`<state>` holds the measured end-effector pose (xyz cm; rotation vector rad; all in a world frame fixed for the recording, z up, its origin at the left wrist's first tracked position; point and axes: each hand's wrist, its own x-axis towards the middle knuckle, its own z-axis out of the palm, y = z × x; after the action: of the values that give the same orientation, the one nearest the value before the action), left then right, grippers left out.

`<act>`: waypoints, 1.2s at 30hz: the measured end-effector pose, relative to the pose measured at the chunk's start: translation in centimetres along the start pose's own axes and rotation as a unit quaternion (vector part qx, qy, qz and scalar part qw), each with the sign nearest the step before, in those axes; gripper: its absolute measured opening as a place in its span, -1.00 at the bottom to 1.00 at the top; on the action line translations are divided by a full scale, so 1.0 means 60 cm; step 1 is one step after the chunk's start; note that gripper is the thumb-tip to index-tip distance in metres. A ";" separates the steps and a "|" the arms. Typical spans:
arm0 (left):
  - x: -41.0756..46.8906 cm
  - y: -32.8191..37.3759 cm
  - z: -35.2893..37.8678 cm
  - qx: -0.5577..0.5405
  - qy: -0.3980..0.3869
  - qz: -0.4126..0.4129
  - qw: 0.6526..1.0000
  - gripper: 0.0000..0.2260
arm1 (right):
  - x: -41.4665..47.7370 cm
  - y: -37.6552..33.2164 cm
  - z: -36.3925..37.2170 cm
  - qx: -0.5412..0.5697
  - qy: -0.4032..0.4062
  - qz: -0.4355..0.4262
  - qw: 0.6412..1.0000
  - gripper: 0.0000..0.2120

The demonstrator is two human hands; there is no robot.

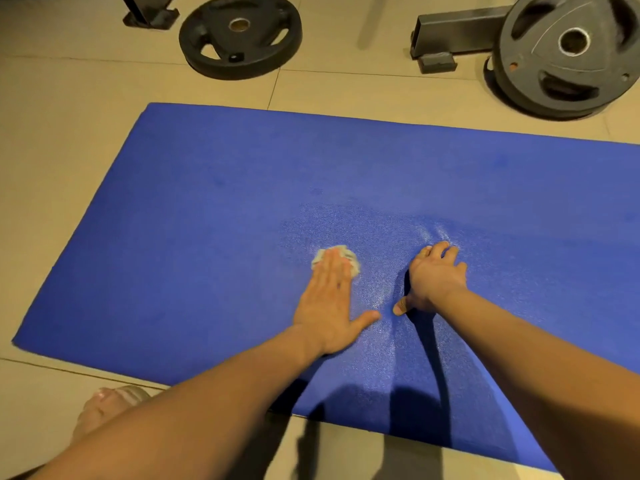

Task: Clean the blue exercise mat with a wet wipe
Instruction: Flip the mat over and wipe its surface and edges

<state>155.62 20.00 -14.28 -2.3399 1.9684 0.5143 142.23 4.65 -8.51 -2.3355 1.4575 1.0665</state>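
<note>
The blue exercise mat [207,237] lies flat on a tiled floor and fills the middle of the view. A crumpled white wet wipe [349,259] sits on the mat near its centre. My left hand [329,306] lies flat with straight fingers pressing down on the wipe, thumb spread to the right. My right hand [431,278] rests on the mat just to the right, propped on bent fingertips and thumb, holding nothing. The mat looks shiny and damp around and beyond both hands.
Two black weight plates lie on the floor beyond the mat, one at the top centre [240,34] and a larger one at the top right [568,53]. A dark metal frame bar [457,32] lies between them. My foot [110,407] is at the mat's near edge.
</note>
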 end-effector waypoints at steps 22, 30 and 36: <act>-0.060 0.038 0.027 -0.034 0.020 0.002 0.999 -0.01 | 0.003 -0.005 -0.006 -0.016 -0.014 0.001 1.000 0.43; -0.093 -0.043 0.017 -0.001 0.054 0.013 0.998 -0.05 | -0.002 -0.002 -0.010 -0.017 -0.019 -0.003 1.000 0.44; -0.143 -0.108 0.018 -0.017 0.050 -0.132 0.990 0.00 | -0.001 -0.001 -0.008 -0.008 -0.017 -0.005 1.000 0.45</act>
<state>160.43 29.70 -14.09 -2.6411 1.6564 0.4251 142.49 4.51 -8.15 -2.3197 1.4299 1.1143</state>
